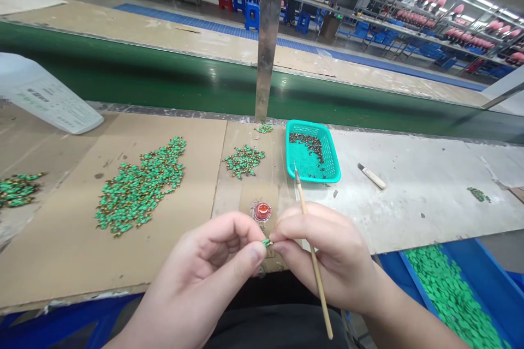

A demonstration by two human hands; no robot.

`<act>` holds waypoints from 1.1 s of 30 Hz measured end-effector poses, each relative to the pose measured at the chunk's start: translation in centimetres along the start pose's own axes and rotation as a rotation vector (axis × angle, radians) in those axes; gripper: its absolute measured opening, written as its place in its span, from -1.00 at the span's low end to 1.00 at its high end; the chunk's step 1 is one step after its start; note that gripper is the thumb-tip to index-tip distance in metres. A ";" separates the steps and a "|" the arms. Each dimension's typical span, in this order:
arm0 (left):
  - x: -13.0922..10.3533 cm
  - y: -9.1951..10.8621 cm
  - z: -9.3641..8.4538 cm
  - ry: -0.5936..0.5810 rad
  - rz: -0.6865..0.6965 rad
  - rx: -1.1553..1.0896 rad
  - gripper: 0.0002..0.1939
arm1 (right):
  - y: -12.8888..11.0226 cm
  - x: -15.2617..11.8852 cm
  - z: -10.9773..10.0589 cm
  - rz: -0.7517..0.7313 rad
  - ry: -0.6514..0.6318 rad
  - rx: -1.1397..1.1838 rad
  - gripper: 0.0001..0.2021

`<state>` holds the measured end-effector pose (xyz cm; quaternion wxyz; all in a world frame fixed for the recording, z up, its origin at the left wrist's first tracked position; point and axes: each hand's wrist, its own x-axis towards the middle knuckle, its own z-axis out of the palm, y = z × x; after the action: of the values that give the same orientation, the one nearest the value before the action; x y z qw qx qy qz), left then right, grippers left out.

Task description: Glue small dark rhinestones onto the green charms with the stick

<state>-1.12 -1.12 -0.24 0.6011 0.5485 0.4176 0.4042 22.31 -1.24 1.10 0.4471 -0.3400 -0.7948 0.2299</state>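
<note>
Evidently mid-painting: pinched small green piece (267, 242) between left hand (213, 262) and right hand (327, 256) fingertips just below red paint dish (262, 211), brush (311, 251) gripped in right; next, probably, tip reloaded steadily.

Bare cardboard lies open between the big green pile (141, 185) and the small pile (244, 161). Ahead, the red paint dish (262, 211), teal basket (313, 151) and steel post (268, 38) block the way (grey counter (426, 196) rightward is mostly free).
</note>
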 end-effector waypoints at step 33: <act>5.3 -2.3 -7.7 0.253 -0.009 0.461 -0.72 | 1.9 -3.7 -1.2 0.152 0.160 -0.131 -0.85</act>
<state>-6.63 6.16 -3.21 0.4050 0.6142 0.5731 0.3609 25.30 -2.67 -1.63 0.4671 -0.4448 -0.7419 0.1831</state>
